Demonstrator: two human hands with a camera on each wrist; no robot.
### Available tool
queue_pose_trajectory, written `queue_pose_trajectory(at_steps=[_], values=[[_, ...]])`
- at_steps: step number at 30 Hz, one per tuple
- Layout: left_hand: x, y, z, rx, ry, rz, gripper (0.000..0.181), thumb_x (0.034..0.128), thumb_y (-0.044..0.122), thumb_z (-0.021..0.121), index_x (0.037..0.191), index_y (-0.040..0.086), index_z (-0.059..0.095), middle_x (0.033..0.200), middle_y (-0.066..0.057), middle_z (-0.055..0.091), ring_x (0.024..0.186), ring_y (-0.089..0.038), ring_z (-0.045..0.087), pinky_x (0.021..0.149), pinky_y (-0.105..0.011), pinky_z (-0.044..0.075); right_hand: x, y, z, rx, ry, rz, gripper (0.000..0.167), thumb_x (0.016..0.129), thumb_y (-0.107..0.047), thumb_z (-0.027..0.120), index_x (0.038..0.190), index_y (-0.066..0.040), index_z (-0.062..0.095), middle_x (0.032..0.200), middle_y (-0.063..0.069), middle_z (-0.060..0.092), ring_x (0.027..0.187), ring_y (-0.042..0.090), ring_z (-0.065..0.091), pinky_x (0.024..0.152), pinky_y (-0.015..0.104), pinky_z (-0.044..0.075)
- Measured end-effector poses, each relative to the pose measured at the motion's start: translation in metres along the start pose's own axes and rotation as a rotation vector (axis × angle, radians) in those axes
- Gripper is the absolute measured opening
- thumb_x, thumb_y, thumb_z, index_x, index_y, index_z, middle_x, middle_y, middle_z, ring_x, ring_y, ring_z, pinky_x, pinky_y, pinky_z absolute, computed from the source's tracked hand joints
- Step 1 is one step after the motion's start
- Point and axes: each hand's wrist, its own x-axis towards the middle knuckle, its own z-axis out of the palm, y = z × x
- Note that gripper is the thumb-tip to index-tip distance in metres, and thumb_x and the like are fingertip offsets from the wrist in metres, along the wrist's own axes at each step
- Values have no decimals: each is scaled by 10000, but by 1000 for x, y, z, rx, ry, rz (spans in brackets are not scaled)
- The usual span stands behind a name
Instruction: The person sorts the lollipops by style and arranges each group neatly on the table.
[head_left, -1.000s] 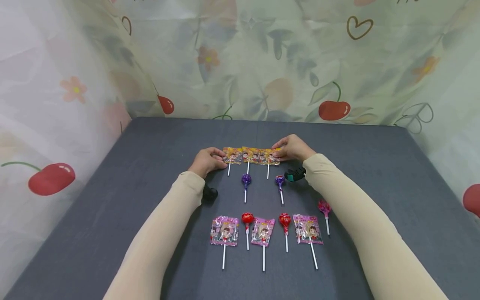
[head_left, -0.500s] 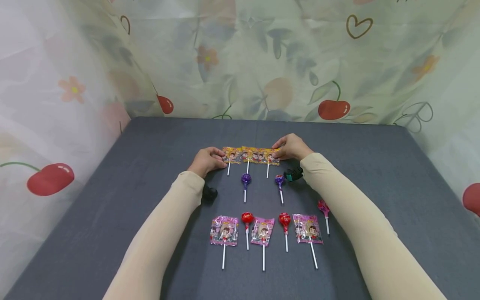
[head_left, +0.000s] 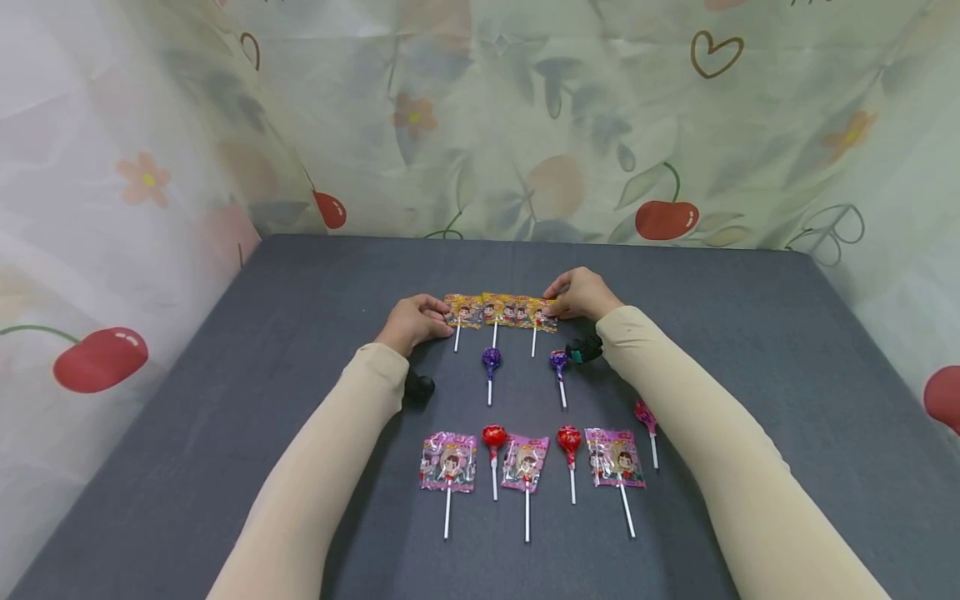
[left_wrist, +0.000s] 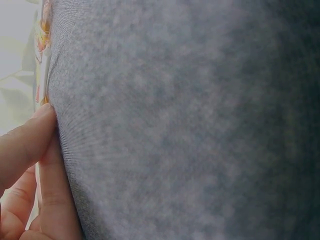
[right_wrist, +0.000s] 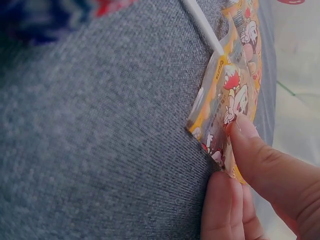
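Three yellow-wrapped lollipops lie side by side in a row near the back of the table. My left hand pinches the outer edge of the left yellow lollipop. At the other end of the row, my right hand pinches the right yellow lollipop. Between them lies the middle yellow lollipop. In the right wrist view, the thumb of my right hand presses on the yellow wrapper, fingers at its edge. The left wrist view shows my left hand at the edge of a wrapper.
Two purple lollipops lie just in front of the yellow row. Nearer me are pink-wrapped lollipops alternating with red ones on the grey table. A small pink lollipop lies beside my right sleeve.
The right yellow lollipop and my right hand have shifted very slightly left. My left hand stays in about the same place.
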Motion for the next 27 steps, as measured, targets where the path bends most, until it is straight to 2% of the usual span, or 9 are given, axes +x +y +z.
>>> queue_pose_trajectory(at_steps=[6, 16, 23, 27], values=[[0, 1, -1, 2, -1, 0, 418, 769, -88, 754, 1142, 57, 633, 919, -37, 544, 782, -126, 527, 630, -212, 458, 0, 0, 0, -9, 9, 1, 299, 800, -15, 769, 1079, 16, 668, 946, 104, 613, 664, 107, 602, 657, 260, 553], [1, 1, -1, 5, -5, -3, 417, 780, -78, 749, 1153, 66, 630, 939, -37, 551, 797, -125, 533, 634, -208, 456, -5, -4, 0, -9, 16, 14, 305, 804, -18, 767, 1088, 17, 663, 949, 95, 564, 691, 110, 581, 687, 256, 553], [-1, 1, -1, -4, 1, -2, 413, 773, -88, 750, 1142, 56, 634, 917, -38, 546, 786, -131, 526, 634, -216, 454, -5, -4, 0, 15, 11, 24, 304, 806, -11, 763, 1089, 23, 658, 954, 96, 598, 688, 111, 597, 702, 268, 556], [3, -1, 0, 0, 1, -2, 409, 768, -84, 757, 1132, 61, 638, 904, -37, 549, 776, -131, 526, 619, -212, 451, -5, -2, -1, 14, 3, 20, 309, 817, -20, 755, 1105, 21, 649, 994, 116, 601, 692, 106, 608, 706, 266, 555]])
